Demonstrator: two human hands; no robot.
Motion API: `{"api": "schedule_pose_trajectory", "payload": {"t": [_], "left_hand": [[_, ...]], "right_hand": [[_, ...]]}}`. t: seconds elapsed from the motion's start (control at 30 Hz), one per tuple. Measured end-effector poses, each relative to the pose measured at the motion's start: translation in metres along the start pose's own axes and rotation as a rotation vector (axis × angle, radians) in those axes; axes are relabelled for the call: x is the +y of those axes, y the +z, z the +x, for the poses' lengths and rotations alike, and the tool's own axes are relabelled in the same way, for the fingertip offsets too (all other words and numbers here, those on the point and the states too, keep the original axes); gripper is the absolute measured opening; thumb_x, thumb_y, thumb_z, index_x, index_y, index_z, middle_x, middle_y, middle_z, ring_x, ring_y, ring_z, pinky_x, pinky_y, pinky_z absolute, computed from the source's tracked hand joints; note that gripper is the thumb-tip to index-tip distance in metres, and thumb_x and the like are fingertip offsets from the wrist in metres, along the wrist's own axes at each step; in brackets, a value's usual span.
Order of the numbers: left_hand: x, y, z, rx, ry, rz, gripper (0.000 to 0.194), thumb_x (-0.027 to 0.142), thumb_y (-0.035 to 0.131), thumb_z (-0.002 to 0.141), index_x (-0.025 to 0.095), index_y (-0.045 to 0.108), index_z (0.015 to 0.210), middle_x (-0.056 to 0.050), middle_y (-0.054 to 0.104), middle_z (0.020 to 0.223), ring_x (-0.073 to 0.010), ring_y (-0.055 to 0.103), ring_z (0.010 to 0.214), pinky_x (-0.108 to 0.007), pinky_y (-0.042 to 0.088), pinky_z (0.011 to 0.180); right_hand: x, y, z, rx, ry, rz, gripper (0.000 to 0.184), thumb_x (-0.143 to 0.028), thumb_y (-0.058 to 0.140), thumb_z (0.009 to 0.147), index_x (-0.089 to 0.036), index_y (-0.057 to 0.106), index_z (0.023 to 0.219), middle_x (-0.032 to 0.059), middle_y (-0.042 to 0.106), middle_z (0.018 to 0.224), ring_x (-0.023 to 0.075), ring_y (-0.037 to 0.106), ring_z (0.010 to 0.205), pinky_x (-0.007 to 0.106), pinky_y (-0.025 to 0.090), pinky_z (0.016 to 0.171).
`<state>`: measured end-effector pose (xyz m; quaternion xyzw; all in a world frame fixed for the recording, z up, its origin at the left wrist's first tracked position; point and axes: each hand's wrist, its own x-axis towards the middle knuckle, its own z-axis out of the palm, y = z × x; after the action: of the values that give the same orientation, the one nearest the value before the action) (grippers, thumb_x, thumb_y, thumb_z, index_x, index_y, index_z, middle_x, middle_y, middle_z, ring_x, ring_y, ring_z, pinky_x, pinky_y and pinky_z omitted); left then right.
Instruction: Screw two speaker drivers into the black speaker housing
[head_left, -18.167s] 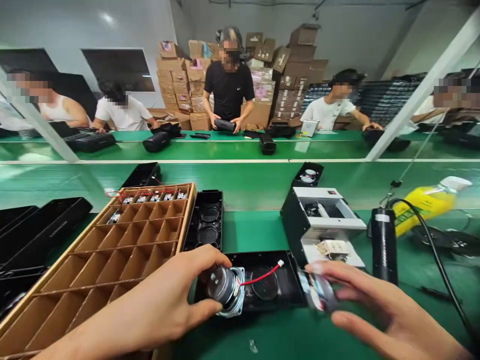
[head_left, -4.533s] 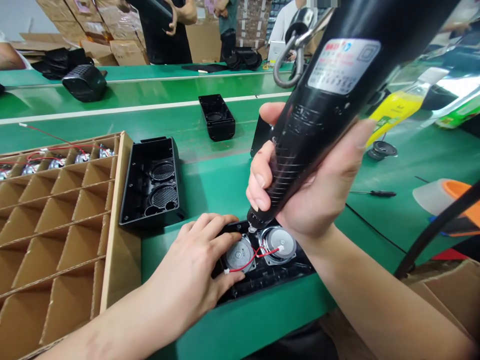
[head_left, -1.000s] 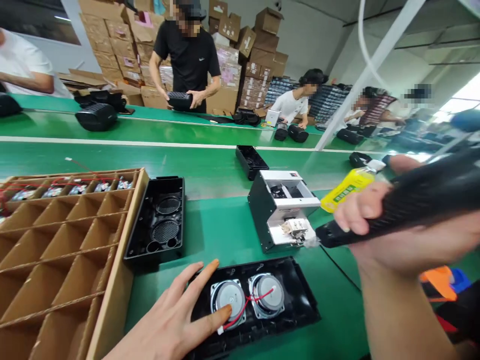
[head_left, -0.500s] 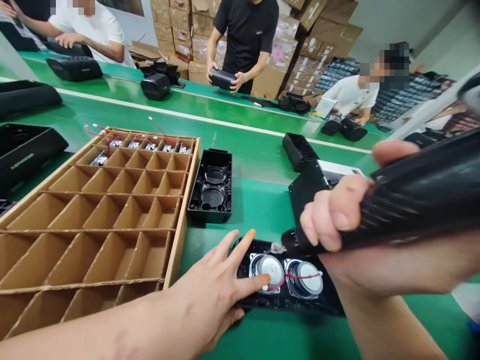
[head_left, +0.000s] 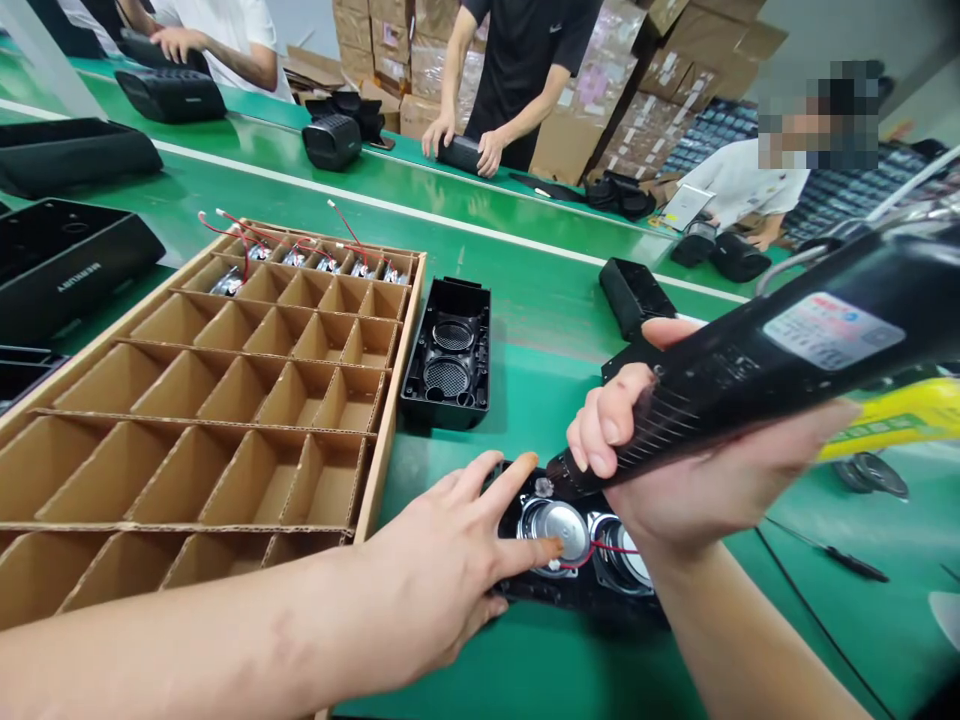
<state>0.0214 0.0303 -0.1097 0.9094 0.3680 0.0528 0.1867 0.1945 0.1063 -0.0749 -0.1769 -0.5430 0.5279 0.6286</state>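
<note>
Head view: the left hand (head_left: 442, 570) lies spread, fingers wide, on the black plastic speaker shell (head_left: 577, 590) at the green worktop's (head_left: 525, 650) near edge, a fingertip on one round metal-backed driver (head_left: 556, 528). The right hand (head_left: 690, 470) is wrapped round a ribbed black electric screwdriver (head_left: 750, 370), tip above the shell's far rim. Left of the shell stands a cardboard divider tray (head_left: 225, 400); beyond it, a second empty black shell (head_left: 448, 352).

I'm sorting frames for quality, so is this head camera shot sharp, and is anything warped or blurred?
Head view: the left hand, speakers and cardboard tray are sharp; the screwdriver in the right hand looms oversized; edges bend; the yellow bottle is smeared.
</note>
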Motion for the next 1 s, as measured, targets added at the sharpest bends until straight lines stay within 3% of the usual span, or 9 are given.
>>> {"api": "schedule_pose_trajectory", "payload": {"t": [0.53,0.8,1.0], "left_hand": [[0.001,-0.0029,0.0007,-0.023,-0.015,0.004,0.066,0.03,0.074,0.091,0.04,0.052,0.152,-0.021,0.028,0.166,-0.0512,0.036,0.148,-0.067,0.045,0.113],[-0.0006,0.0038,-0.0002,-0.012,-0.03,-0.023,0.068,0.028,0.072,0.091,0.041,0.049,0.154,-0.02,0.021,0.168,-0.0521,0.031,0.151,-0.071,0.042,0.114],[-0.0016,-0.0016,0.0006,0.016,-0.001,-0.043,0.067,0.025,0.071,0.09,0.04,0.051,0.152,-0.018,0.033,0.159,-0.0485,0.033,0.15,-0.068,0.043,0.115]], "right_hand": [[0.0025,0.0033,-0.002,0.042,0.023,-0.028,0.068,-0.086,0.049,0.091,-0.025,0.073,0.111,-0.0022,0.059,0.06,0.0134,0.046,0.035,0.025,0.041,0.031],[0.0018,0.0063,-0.0027,0.049,0.039,-0.063,0.068,-0.086,0.051,0.09,-0.025,0.07,0.111,-0.0031,0.058,0.061,0.0131,0.045,0.037,0.025,0.04,0.032],[0.0062,0.0071,-0.0059,-0.062,0.084,-0.039,0.069,-0.088,0.049,0.089,-0.024,0.066,0.111,-0.0039,0.058,0.062,0.0123,0.047,0.039,0.023,0.04,0.036]]}}
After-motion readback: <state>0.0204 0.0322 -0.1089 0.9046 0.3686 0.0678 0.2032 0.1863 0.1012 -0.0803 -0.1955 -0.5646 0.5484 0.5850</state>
